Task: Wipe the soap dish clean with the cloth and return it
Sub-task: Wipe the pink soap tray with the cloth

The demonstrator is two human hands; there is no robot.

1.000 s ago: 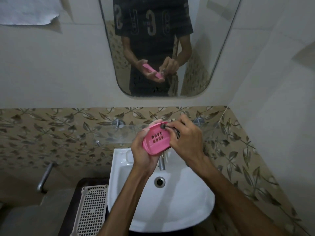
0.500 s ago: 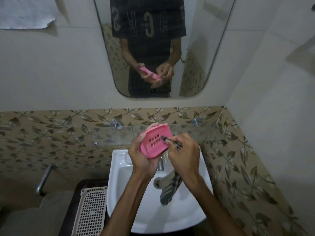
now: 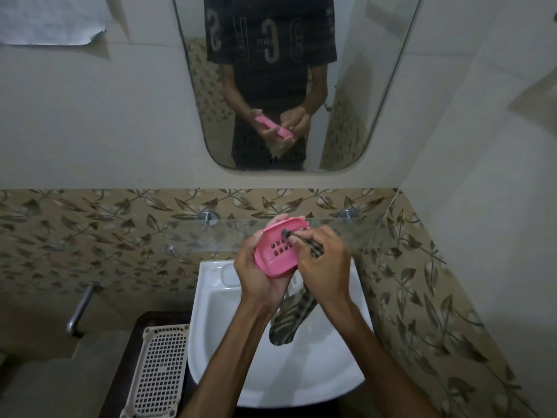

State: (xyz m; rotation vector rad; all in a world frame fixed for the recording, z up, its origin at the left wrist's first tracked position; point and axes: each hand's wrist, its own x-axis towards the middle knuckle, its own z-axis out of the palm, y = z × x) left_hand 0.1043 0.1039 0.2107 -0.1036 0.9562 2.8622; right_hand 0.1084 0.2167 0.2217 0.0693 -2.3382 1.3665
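Note:
A pink soap dish [image 3: 275, 251] with drain slots is tilted toward me above the basin. My left hand [image 3: 256, 279] grips it from below and from the left. My right hand [image 3: 322, 263] pinches a dark striped cloth [image 3: 294, 316] and presses a fold of it against the dish's inner upper right side. The rest of the cloth hangs down under my right hand over the basin.
A white washbasin [image 3: 301, 372] lies below the hands. A glass shelf [image 3: 211, 236] on metal pegs runs along the leaf-patterned tiles behind them. A cream perforated basket [image 3: 156, 369] stands left of the basin. A mirror [image 3: 295, 79] hangs above.
The cloth's loose end has dropped into sight below my right hand. The cloth fold has shifted across the inside of the dish, and the dish sits a little lower and more tilted.

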